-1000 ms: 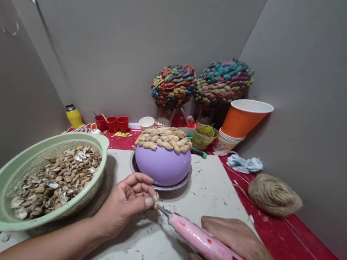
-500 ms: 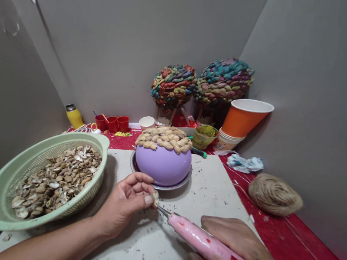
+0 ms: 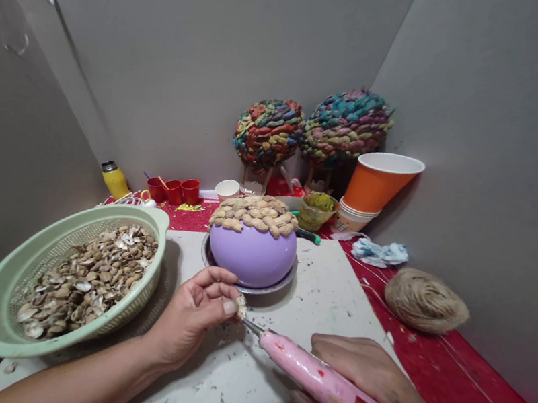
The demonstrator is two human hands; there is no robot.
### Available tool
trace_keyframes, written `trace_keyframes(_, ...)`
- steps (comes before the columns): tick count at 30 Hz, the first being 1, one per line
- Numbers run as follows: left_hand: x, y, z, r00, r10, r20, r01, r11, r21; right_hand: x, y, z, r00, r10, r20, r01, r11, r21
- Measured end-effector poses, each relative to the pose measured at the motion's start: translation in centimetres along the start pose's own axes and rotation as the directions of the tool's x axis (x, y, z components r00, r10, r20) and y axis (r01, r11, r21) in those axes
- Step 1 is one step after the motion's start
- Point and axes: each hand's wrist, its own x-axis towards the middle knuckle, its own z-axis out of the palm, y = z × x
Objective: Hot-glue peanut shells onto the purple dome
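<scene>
Between thumb and fingers, my left hand [image 3: 195, 315] pinches a peanut shell [image 3: 241, 306]. My right hand [image 3: 364, 367] is wrapped round a pink hot glue gun [image 3: 308, 369], whose metal nozzle points at the shell, touching it or very close. Just beyond the left fingertips, a purple balloon [image 3: 255, 252] rests in a shallow metal bowl [image 3: 282, 284]. Peanut shells [image 3: 253, 214] cover the balloon's top in a tight layer, while its lower part is bare. Part of the glue gun's lower end is cut off by the frame.
A green colander [image 3: 143, 214] of peanut shells stands left. Behind are red cups [image 3: 174, 192], a yellow bottle [image 3: 115, 181] and two colourful shell-covered domes [image 3: 271, 134] [image 3: 349, 126]. On the right lie an orange paper cup [image 3: 383, 183], a cloth [image 3: 379, 253] and a twine ball [image 3: 425, 301].
</scene>
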Motion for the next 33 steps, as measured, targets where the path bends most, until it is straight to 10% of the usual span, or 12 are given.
trace_keyframes(33, -0.22, 0.47, 0.15, 0.998, -0.067, 0.005, 0.067, 0.987, -0.145, 0.49, -0.21, -0.36, 0.997, -0.019, -0.075, 0.015, 0.999, -0.049)
